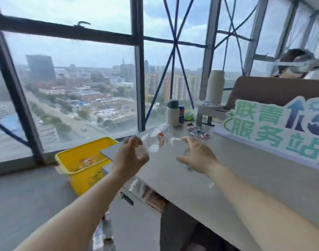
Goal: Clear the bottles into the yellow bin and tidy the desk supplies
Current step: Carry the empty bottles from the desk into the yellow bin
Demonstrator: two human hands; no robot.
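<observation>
Clear bottle (156, 140): thin transparent plastic, glossy, with a red-and-white printed label; blurred. Yellow bin (82, 160): opaque moulded plastic, smooth, with a slight sheen on the rim. Counter (227, 178): pale grey top, matt and smooth. White bottle (172, 115): opaque, satin-looking body with a dark green cap; material cannot be told. Blue can (181, 113): glossy printed metal. Wrappers (197, 133): crinkled, shiny foil-like film. Sign (274, 129): flat cut-out board, matt white with green and blue print. Partition (274, 91): brown, matt panel. Window frame (139, 51): dark painted metal, dull finish, around clear glass.
</observation>
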